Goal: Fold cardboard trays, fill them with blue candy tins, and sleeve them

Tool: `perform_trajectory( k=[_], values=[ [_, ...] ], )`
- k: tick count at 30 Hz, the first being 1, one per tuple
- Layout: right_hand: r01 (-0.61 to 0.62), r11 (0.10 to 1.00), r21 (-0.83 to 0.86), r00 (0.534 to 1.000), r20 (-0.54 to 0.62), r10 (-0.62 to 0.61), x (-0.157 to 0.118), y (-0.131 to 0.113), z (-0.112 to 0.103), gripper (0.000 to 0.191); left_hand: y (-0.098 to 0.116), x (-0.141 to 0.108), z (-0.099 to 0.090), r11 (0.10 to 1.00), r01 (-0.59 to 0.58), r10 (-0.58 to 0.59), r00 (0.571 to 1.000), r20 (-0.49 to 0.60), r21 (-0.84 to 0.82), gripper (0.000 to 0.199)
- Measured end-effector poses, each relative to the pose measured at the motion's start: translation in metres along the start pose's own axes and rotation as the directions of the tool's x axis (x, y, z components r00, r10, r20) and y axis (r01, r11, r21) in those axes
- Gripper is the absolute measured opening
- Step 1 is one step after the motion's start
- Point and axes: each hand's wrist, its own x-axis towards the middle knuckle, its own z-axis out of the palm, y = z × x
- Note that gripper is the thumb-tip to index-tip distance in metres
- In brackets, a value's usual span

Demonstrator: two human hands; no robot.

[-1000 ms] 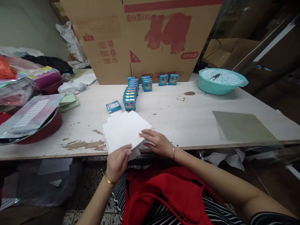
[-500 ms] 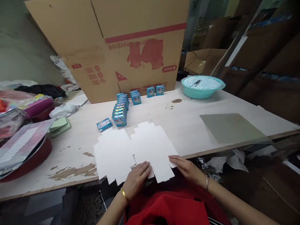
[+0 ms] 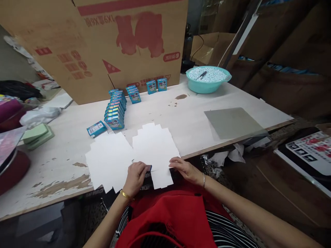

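The table (image 3: 186,120) has a carton (image 3: 103,41) at its back. The white sheets (image 3: 155,144) lie flat in two fans at the near edge, so that share seems left to do. The basin (image 3: 204,88) is full of pale bits (image 3: 214,74). The right hand (image 3: 186,171) touches the sheets' right edge; whether it pinches, I cannot tell. The left hand (image 3: 134,179) is curled, apparently gripping a blue-edged flap (image 3: 149,168). Blue boxes (image 3: 114,122) stand formed, one lying beside them; these look done.

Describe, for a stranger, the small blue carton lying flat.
Find the large brown cardboard box. Before it stands the longest row of blue cartons. Left of that row's near end, one small blue carton lies flat, unlike them, white panel up.
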Motion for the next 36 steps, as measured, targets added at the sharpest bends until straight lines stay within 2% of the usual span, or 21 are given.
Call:
perform_trajectory(
  k=[3,6,10,12,15,19,24,27,31,34,36],
  values=[
    [0.112,0.962,-0.247,0.993,0.048,-0.103,0.001,0.003,0.000,0.041,0.017,0.010,-0.005,0.973,-0.053,0.032,0.995,0.095,0.226,0.028],
    [0.186,0.898,-0.398,0.982,0.062,-0.176,0.011,0.003,0.004,0.044,0.031,0.021,-0.006,0.915,-0.131,0.075,0.985,0.158,0.382,0.025],
    [0.176,0.870,-0.461,0.973,-0.049,-0.223,0.028,0.002,0.012,0.038,0.042,0.033,-0.003,0.868,-0.163,0.060,0.972,0.227,0.470,0.022],
    [0.196,0.863,-0.465,0.968,-0.047,-0.245,0.033,0.004,0.013,0.035,0.046,0.038,-0.003,0.862,-0.148,0.029,0.969,0.244,0.485,0.024],
    [0.319,0.811,-0.492,0.945,0.097,-0.313,0.033,0.005,0.007,0.040,0.052,0.042,-0.004,0.846,-0.113,-0.034,0.964,0.264,0.521,0.026],
    [0.440,0.752,-0.490,0.897,0.281,-0.342,0.032,0.002,-0.010,0.059,0.058,0.045,-0.003,0.851,-0.083,-0.096,0.946,0.309,0.518,0.025],
    [0.442,0.803,-0.400,0.876,0.384,-0.291,0.034,0.005,-0.022,0.081,0.056,0.047,-0.003,0.875,-0.088,-0.080,0.943,0.323,0.476,0.024],
    [0.429,0.809,-0.402,0.889,0.347,-0.299,0.034,0.012,-0.016,0.074,0.052,0.050,-0.004,0.869,-0.144,-0.038,0.935,0.353,0.473,0.024],
    [0.376,0.832,-0.409,0.926,0.199,-0.321,0.035,0.015,-0.002,0.060,0.046,0.052,-0.004,0.868,-0.227,0.062,0.932,0.358,0.441,0.021],
    [0.329,0.848,-0.416,0.944,0.141,-0.297,0.036,0.013,0.005,0.057,0.040,0.050,-0.006,0.903,-0.296,0.175,0.916,0.362,0.312,0.027],
    [0.322,0.850,-0.417,0.946,0.095,-0.311,0.036,0.010,0.007,0.059,0.035,0.047,-0.008,0.912,-0.357,0.275,0.897,0.345,0.202,0.038]
  ],
)
